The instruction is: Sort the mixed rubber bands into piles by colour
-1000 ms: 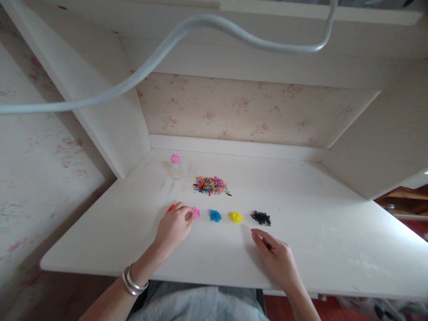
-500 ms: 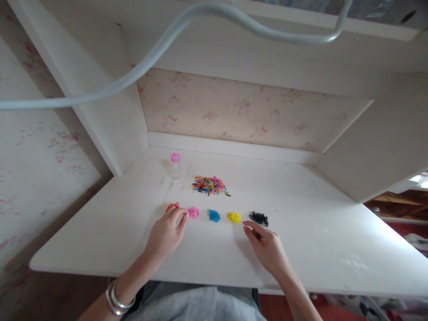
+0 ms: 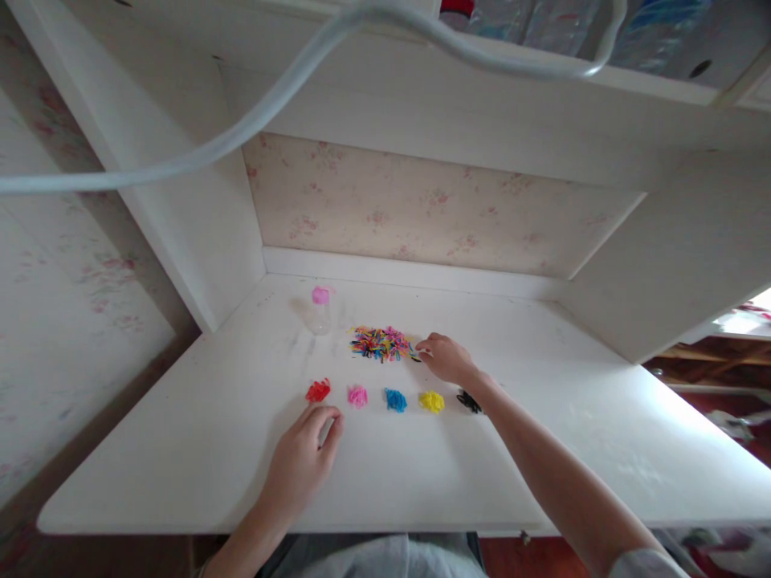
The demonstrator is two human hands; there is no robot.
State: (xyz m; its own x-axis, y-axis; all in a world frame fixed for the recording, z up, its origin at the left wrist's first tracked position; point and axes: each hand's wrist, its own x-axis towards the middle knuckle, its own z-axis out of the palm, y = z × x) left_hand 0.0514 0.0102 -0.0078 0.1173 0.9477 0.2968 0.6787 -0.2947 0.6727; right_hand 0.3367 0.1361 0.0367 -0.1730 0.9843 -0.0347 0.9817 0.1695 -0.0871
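Observation:
Small colored rubber bands lie in a mixed pile (image 3: 381,343) at the middle of the white desk. In front of it, a row of sorted heaps runs from left to right: red bands (image 3: 318,391), pink bands (image 3: 357,396), blue bands (image 3: 396,400), yellow bands (image 3: 432,401) and black bands (image 3: 468,401). My left hand (image 3: 306,449) is just below the red heap, thumb and fingers curled together; anything between the tips is too small to see. At the mixed pile's right edge, my right hand (image 3: 446,358) has its fingertips pinched beside a few dark bands.
A clear jar (image 3: 320,321) with a pink lid stands at the back left of the desk (image 3: 241,425). Side panels and an overhead shelf with plastic bottles enclose the desk. A pale cable (image 3: 253,120) crosses the upper view.
My right hand has moved up and away from between the yellow and black heaps to the mixed pile. My left hand has drawn back below the red heap, which now shows fully.

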